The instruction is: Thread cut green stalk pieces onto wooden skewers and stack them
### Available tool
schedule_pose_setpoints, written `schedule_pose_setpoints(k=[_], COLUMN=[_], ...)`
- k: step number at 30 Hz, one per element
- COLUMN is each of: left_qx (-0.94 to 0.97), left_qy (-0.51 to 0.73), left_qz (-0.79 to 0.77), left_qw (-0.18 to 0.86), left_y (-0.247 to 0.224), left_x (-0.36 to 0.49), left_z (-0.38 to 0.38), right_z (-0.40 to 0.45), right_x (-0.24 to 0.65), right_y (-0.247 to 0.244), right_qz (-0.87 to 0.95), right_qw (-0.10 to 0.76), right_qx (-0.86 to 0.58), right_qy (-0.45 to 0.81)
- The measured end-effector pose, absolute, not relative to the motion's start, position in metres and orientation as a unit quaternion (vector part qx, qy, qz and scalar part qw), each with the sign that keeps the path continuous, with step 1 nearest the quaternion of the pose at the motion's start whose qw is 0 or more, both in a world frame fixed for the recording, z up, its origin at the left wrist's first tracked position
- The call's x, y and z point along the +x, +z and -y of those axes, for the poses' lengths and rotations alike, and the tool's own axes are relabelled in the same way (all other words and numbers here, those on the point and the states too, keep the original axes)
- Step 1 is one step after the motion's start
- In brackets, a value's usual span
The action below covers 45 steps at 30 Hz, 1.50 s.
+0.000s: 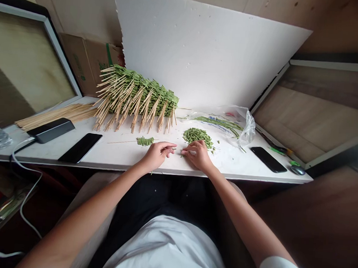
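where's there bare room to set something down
The white tabletop is bare between the right hand and the right flat black phone; a smaller patch lies between the left flat black phone and left hand, before the thin skewer of green pieces. Crowded: back left, under heaped green wooden skewers.

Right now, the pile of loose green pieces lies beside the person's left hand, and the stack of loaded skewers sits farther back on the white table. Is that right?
Not quite. The head view shows the pile of loose green pieces beside the right hand; the stack of loaded skewers does sit farther back on the white table.
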State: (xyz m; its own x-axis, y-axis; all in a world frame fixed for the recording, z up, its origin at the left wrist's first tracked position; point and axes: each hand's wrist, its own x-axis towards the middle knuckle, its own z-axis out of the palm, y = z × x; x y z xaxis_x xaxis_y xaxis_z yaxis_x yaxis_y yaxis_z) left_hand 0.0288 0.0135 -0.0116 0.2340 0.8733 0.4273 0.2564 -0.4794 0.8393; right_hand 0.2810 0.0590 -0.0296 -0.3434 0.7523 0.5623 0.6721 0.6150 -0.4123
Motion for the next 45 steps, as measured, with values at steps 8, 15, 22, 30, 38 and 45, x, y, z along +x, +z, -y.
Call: schedule_pose_setpoints(k=[8,15,22,30,38,45], left_qx=[0.711,0.709,0.712,0.714,0.667,0.687], left_qy=[0.479,0.480,0.489,0.502,0.510,0.503], left_qz=[-0.389,-0.414,-0.405,-0.349,-0.317,-0.375], left_qw=[0.339,0.308,0.299,0.342,0.441,0.367], left_y=[-0.004,0.000,0.004,0.003,-0.008,-0.013], left_x=[0.035,0.034,0.036,0.043,0.039,0.024], left_z=[-0.002,-0.002,0.002,0.006,-0.005,-0.018], right_z=[-0.030,-0.030,-0.019,-0.009,-0.032,-0.057], right_x=[0.259,0.259,0.255,0.244,0.256,0.275], right_y=[-0.003,0.002,0.013,0.009,-0.004,-0.030], right_qz=[0.807,0.746,0.810,0.766,0.710,0.775], right_qw=[0.448,0.522,0.482,0.530,0.536,0.429], right_qx=[-0.324,-0.349,-0.295,-0.300,-0.333,-0.449], right_qy=[0.209,0.224,0.156,0.203,0.313,0.114])
